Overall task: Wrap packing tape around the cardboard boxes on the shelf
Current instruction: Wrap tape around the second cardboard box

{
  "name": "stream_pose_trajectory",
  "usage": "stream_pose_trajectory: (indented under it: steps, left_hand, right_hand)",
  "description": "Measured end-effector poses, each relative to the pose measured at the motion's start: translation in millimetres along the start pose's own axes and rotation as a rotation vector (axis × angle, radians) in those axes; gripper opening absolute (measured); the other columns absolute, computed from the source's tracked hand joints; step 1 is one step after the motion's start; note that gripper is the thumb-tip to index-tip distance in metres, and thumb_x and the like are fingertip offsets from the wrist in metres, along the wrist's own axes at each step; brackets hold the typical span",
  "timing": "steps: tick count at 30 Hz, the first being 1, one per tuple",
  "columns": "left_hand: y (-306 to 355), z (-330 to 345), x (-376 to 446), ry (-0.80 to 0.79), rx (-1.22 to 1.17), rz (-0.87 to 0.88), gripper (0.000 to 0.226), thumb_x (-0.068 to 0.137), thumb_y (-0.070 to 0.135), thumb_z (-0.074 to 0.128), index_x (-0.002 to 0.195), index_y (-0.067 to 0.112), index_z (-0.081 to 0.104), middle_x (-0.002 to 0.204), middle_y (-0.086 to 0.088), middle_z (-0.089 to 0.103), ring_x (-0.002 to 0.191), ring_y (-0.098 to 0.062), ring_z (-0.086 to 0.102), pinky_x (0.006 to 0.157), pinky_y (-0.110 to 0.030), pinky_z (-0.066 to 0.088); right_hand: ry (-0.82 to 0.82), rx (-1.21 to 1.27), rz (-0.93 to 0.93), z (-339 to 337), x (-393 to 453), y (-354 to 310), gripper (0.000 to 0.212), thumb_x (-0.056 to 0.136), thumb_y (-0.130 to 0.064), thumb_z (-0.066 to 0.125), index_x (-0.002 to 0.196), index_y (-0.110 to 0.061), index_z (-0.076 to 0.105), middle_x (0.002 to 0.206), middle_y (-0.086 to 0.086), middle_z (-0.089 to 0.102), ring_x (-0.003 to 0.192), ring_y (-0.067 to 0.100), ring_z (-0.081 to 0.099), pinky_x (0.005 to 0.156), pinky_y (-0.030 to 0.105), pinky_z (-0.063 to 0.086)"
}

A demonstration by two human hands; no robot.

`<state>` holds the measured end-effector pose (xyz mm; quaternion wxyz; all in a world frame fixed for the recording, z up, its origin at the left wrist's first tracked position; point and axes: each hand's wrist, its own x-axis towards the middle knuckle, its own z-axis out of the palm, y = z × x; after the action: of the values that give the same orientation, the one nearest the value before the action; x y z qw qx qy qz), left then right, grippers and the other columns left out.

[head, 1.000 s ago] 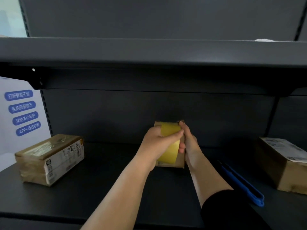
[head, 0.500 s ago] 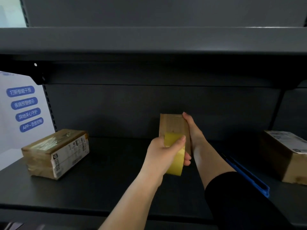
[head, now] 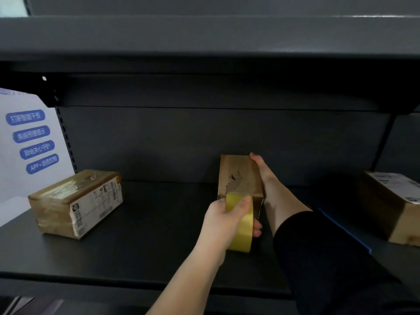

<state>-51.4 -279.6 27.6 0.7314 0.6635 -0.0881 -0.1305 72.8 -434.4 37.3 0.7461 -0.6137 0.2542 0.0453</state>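
My tape roll (head: pixel 241 221) is yellow; the box (head: pixel 241 176) behind it plain brown with a torn patch — shelf (head: pixel 141 242) dark grey, my sleeve (head: pixel 318 258) black, the left box (head: pixel 75 203) brown with white printed labels — a blue strip (head: pixel 343 230) at right

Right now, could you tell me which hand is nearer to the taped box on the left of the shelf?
Left. The left hand grips the yellow tape roll mid-shelf, well right of the taped box; the right hand lies farther right, against the middle box.
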Motion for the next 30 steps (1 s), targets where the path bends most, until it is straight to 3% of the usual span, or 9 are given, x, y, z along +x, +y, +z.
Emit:
stream_pose_trajectory:
  steps: [4,6,10,13,15,17,20,25,30]
  left_hand:
    - [4.1,1.0,1.9,-0.003,-0.005,-0.017,0.021,0.088,0.035,0.059,0.093,0.015,0.058,0.058,-0.004,0.072,0.056,-0.017,0.07,0.052,-0.024,0.056]
    - [6.8,0.8,2.6,-0.002,0.01,-0.013,0.022,0.088,0.035,0.058,0.092,0.014,0.058,0.057,-0.005,0.071,0.053,-0.017,0.069,0.049,-0.022,0.055]
    - [11.3,0.9,1.6,-0.009,0.027,-0.009,0.019,0.088,0.035,0.059,0.086,0.016,0.057,0.056,-0.005,0.071,0.049,-0.016,0.068,0.045,-0.021,0.054]
    - [11.3,1.4,1.3,-0.006,0.028,-0.023,0.02,0.088,0.035,0.059,0.085,0.015,0.058,0.056,-0.005,0.071,0.049,-0.017,0.067,0.047,-0.023,0.056]
    - [11.8,1.6,1.5,-0.004,0.031,-0.029,0.02,0.088,0.035,0.059,0.084,0.015,0.059,0.055,-0.006,0.071,0.049,-0.017,0.067,0.048,-0.023,0.056]
    - [12.1,1.5,1.3,0.002,0.025,-0.016,0.021,0.089,0.034,0.058,0.083,0.014,0.06,0.054,-0.006,0.07,0.048,-0.017,0.067,0.047,-0.022,0.055]
    - [10.7,3.5,0.9,0.001,0.018,-0.014,0.021,0.09,0.032,0.056,0.085,0.012,0.061,0.054,-0.004,0.07,0.049,-0.015,0.068,0.047,-0.021,0.053]
    - [10.4,0.6,-5.4,-0.037,-0.055,-0.077,0.013,0.092,0.027,0.053,0.09,0.015,0.058,0.06,-0.007,0.072,0.06,-0.021,0.071,0.068,-0.034,0.058]
    - [5.3,-3.0,-21.0,-0.039,-0.063,-0.063,0.021,0.093,0.031,0.051,0.085,0.014,0.059,0.059,-0.009,0.072,0.058,-0.022,0.07,0.07,-0.038,0.057]
  right_hand:
    - [0.018,-0.044,-0.006,-2.8,3.4,-0.8,0.08,0.062,-0.071,0.064,0.118,-0.014,0.055,0.105,0.017,0.064,0.092,0.034,0.062,0.075,0.038,0.051]
    - [0.141,-0.177,-0.058,-8.4,3.5,-3.1,0.084,0.06,-0.068,0.069,0.121,-0.011,0.052,0.113,0.015,0.061,0.099,0.032,0.059,0.083,0.037,0.049]
    - [0.438,-0.838,-0.553,-15.8,-7.6,-17.7,0.06,0.081,-0.049,0.063,0.128,-0.014,0.05,0.126,0.009,0.056,0.111,0.026,0.054,0.079,0.033,0.046]
    - [0.2,-1.32,-0.969,-9.9,-28.6,-30.0,0.044,0.096,-0.036,0.044,0.138,-0.023,0.043,0.144,0.002,0.043,0.132,0.02,0.038,0.11,0.038,0.026]
    - [-0.082,-1.507,-0.901,-2.2,-41.9,-27.9,0.051,0.098,-0.045,0.028,0.143,-0.022,0.033,0.153,-0.001,0.028,0.141,0.014,0.018,0.114,0.037,0.001]
    - [-0.217,-1.618,-0.717,5.7,-46.9,-19.1,0.066,0.095,-0.056,0.016,0.149,-0.019,0.011,0.158,-0.002,0.004,0.143,0.014,-0.001,0.113,0.035,-0.007]
    - [-0.159,-1.724,-0.648,16.0,-40.0,-8.0,0.072,0.094,-0.059,0.01,0.148,-0.014,-0.004,0.158,0.003,-0.007,0.144,0.015,-0.007,0.117,0.038,-0.004]
    - [-0.097,-1.692,-0.609,21.3,-22.5,-7.2,0.068,0.095,-0.056,0.01,0.148,-0.015,-0.004,0.158,0.002,-0.006,0.144,0.014,-0.005,0.116,0.037,0.001]
    - [-0.071,-1.724,-0.58,23.7,-14.1,-11.1,0.068,0.095,-0.056,0.009,0.148,-0.016,-0.005,0.158,0.001,-0.007,0.144,0.014,-0.006,0.116,0.037,0.001]
